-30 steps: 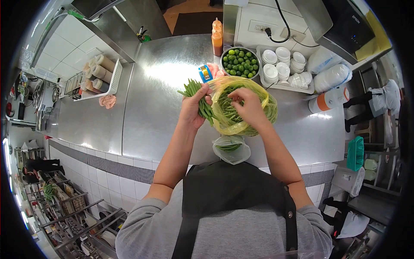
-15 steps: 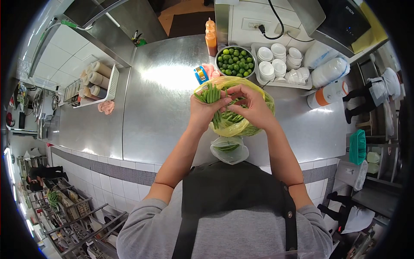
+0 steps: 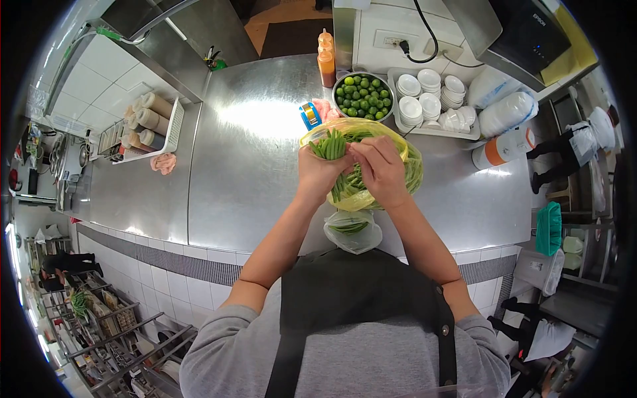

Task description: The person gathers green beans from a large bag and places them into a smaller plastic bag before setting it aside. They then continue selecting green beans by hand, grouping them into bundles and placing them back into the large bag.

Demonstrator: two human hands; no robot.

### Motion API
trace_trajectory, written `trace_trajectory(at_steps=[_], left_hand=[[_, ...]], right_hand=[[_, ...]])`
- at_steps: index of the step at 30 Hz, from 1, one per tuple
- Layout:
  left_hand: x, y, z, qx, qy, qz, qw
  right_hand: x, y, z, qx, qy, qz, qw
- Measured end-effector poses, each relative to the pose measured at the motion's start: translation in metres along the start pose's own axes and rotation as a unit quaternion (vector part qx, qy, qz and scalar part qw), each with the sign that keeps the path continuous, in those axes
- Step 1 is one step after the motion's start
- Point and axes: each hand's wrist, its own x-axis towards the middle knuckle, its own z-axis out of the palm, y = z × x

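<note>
My left hand [image 3: 316, 171] is wrapped round a bundle of green beans [image 3: 329, 144], their ends sticking out above and below the fist. Close against its thumb, my right hand [image 3: 385, 166] has its fingers pinched together; whatever may be between the fingertips is too small to make out. Both hands are over an open yellow plastic bag [image 3: 413, 162], in which more green beans [image 3: 355, 178] lie. Nearer my apron, a small clear plastic bag [image 3: 361, 240] with some beans inside sits at the counter's front edge.
Behind the yellow bag stand a metal bowl of limes [image 3: 361, 96], orange sauce bottles [image 3: 326, 63] and a blue tape roll [image 3: 309, 115]. A white tray of small dishes [image 3: 430, 105] is at the right back, a basket of bottles [image 3: 174, 129] at the left. Co-workers [image 3: 564, 149] stand farther off.
My right hand's fingers have gone from spread to pinched together and come in against the left thumb. The left hand has shifted slightly right, still holding the beans.
</note>
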Motion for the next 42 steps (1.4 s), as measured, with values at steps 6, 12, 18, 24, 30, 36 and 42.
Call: trace_trajectory(at_steps=[6,12,18,24,30,36,42], left_hand=[[0.002,-0.003,-0.006,0.103,0.072,0.000,0.992],[0.006,-0.010,-0.030,-0.302,0.010,-0.091,0.949],[0.016,-0.012,-0.044,-0.423,-0.027,-0.075,0.903],[0.015,-0.003,-0.039,-0.432,-0.025,-0.071,0.899],[0.023,-0.016,-0.048,-0.396,0.047,-0.034,0.917],[0.014,-0.008,-0.035,-0.358,0.063,-0.038,0.931],[0.004,-0.009,-0.019,-0.204,0.063,0.042,0.976]], right_hand=[[0.005,-0.008,-0.012,0.006,0.051,0.028,0.998],[-0.011,0.022,-0.011,0.023,-0.105,0.178,0.978],[-0.015,0.005,-0.007,0.322,-0.228,0.390,0.832],[-0.025,-0.006,0.005,0.349,-0.168,0.360,0.849],[-0.020,-0.008,0.001,0.408,-0.108,0.409,0.809],[-0.021,-0.003,0.003,0.265,-0.120,0.352,0.890],[-0.011,0.014,0.007,0.056,-0.124,0.283,0.950]])
